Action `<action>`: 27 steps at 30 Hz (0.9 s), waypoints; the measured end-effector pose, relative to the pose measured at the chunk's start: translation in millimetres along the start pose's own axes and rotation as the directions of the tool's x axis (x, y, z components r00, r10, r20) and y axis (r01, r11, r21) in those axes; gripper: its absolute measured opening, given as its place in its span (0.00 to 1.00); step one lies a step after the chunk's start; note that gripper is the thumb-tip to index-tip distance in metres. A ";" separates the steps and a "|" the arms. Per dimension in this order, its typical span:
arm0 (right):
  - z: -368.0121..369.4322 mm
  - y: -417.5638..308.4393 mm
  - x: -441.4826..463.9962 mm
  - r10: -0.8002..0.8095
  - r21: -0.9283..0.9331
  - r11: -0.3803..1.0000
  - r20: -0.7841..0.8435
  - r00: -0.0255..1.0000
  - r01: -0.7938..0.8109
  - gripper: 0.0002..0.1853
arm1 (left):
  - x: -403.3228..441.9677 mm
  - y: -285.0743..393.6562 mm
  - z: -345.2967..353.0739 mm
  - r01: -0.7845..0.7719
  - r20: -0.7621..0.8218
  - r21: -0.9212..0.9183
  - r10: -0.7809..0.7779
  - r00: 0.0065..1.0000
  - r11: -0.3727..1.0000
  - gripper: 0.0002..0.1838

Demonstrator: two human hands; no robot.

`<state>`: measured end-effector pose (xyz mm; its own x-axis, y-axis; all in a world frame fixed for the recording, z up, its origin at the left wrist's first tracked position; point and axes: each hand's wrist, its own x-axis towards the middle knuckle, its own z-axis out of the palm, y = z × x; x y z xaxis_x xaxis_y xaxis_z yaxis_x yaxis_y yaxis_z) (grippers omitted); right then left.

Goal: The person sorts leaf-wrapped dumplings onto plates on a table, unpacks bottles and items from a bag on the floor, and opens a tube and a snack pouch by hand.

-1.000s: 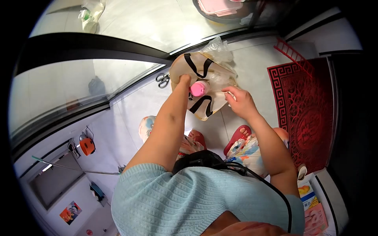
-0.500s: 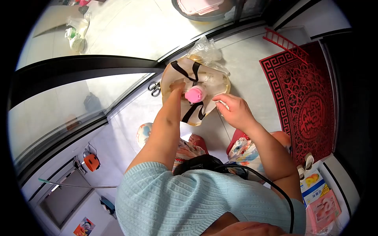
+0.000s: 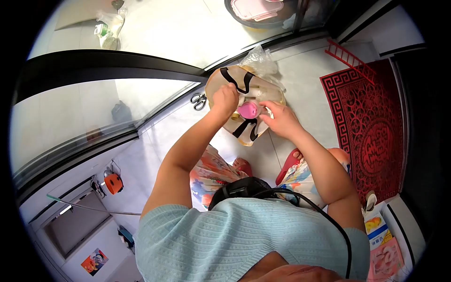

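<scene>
An open beige bag [image 3: 216, 81] with black handles stands on the tiled floor between the sliding door and my feet. Inside it are a pink-lidded container [image 3: 249, 110] and other items that are hard to make out. My left hand [image 3: 226, 99] is over the bag's left part, its fingers curled together; what they hold, if anything, is hidden. At the right side of the pink lid is my right hand [image 3: 280, 118], thumb and fingers apart around the container's edge. Black-handled scissors [image 3: 198, 101] lie left of the bag.
A clear plastic bag [image 3: 261, 61] lies behind the beige bag. On the right are a red patterned mat [image 3: 366, 127] and a red ladder-like rack [image 3: 350, 60]. The door's black frame [image 3: 117, 64] runs along the left. Boxes [image 3: 385, 256] stand at the lower right.
My left hand has come up out of the bag's inside and its back now shows. My right hand has moved in to the pink-lidded container. The camera view has shifted slightly.
</scene>
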<state>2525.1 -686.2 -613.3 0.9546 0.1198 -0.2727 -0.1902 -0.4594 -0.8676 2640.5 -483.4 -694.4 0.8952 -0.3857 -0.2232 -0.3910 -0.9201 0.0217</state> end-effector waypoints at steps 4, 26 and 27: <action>10.6 -2.2 3.9 -0.063 -0.042 0.997 -0.038 0.997 0.061 0.35 | -48.2 38.0 -92.7 -0.144 -0.180 -0.042 0.134 0.975 0.989 0.15; 22.1 -16.8 -11.7 -0.201 0.053 0.973 0.665 0.719 0.224 0.31 | -146.1 15.4 -114.8 -0.214 -0.061 -0.781 0.271 0.961 0.587 0.16; 23.5 -12.0 -9.6 -0.255 0.096 0.964 0.611 0.749 0.250 0.31 | -144.6 15.8 -114.1 -0.201 -0.066 -0.799 0.249 0.966 0.567 0.19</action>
<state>2512.8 -661.1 -610.0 0.6237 0.7449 -0.2370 0.0333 -0.3283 -0.9440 2529.3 -450.0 -550.6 0.7817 -0.6063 -0.1458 -0.2306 -0.4983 0.8358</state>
